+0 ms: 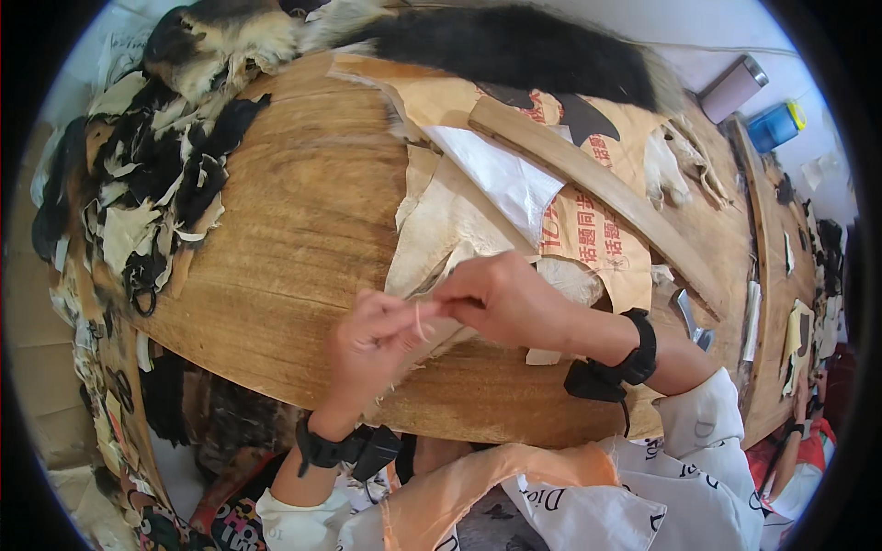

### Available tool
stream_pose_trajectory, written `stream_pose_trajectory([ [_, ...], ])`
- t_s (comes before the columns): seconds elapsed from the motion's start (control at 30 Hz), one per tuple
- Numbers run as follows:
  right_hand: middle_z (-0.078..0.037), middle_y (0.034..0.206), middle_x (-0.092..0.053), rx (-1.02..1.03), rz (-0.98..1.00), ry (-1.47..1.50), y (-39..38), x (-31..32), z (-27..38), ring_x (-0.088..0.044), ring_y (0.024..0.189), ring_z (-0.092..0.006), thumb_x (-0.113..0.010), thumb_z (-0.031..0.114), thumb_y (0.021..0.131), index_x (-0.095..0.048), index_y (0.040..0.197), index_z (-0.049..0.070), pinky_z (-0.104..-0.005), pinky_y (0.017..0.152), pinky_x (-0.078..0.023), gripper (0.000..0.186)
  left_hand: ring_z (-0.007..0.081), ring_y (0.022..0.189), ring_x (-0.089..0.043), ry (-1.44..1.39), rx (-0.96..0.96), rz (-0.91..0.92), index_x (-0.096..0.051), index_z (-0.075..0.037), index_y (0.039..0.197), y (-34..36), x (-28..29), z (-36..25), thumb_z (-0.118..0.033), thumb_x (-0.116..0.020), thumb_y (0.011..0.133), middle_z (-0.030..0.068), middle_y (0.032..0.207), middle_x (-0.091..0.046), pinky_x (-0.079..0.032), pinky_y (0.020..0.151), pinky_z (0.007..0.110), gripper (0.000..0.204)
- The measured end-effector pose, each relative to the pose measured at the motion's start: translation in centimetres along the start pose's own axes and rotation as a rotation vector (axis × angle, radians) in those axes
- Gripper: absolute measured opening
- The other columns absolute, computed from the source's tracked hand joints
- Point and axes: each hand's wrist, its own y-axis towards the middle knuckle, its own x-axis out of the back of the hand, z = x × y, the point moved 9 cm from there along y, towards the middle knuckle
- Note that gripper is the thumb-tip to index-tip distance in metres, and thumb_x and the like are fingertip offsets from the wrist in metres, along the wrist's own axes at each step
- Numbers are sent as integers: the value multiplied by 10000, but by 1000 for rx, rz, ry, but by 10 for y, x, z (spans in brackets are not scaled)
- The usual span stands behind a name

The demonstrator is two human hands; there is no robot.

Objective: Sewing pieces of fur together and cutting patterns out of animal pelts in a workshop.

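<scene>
My left hand (372, 340), slightly blurred, and my right hand (496, 298) meet at the fingertips above the front of the wooden table (276, 202). A thin pale strip (420, 321) shows at the left fingers, which are pinched. The right fingers are pinched too; what they hold is too small to make out. Behind them lie cream hide pieces (432, 220), a white sheet (496, 174), brown printed paper pattern pieces (616, 257) and a long wooden slat (588, 193).
Fur scraps (156, 184) heap at the left, with a long black fur (496, 46) at the back. A metal tool (689, 321), pink tumbler (730, 87) and blue container (772, 129) stand or lie rightward. A co-worker's arm (790, 441) shows at lower right.
</scene>
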Motion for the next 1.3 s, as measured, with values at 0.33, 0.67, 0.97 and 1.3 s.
stream_pose_trajectory([
  [0.33,-134,709,-586,-46,44,-159,-13,-5,-18,-592,652,-323,-593,80,740,-617,770,41,-390,577,-479,55,165,591,-536,80,315,-131,-689,-73,921,14,2,34,-140,-649,790,70,748,-593,-428,559,269,152],
  [0.67,-123,733,-600,-9,152,62,-21,36,22,-589,653,-303,-601,5,712,-617,780,20,-356,576,-465,71,203,662,-525,302,-15,-108,-592,8,816,23,-11,15,-92,-610,806,107,754,-534,-420,606,296,102],
  [0.97,-82,673,-586,89,239,276,-11,-2,23,-569,586,-228,-641,34,740,-673,840,63,-303,515,-432,109,206,693,-504,192,-99,-113,-691,-83,895,6,9,-7,-144,-682,746,70,717,-532,-419,621,304,162],
  [1.3,-115,692,-615,-47,72,-54,-9,-21,-16,-601,626,-281,-627,71,712,-667,775,55,-348,590,-484,77,207,638,-512,287,263,-141,-704,-98,909,0,12,23,-179,-689,749,58,656,-551,-414,582,306,180],
])
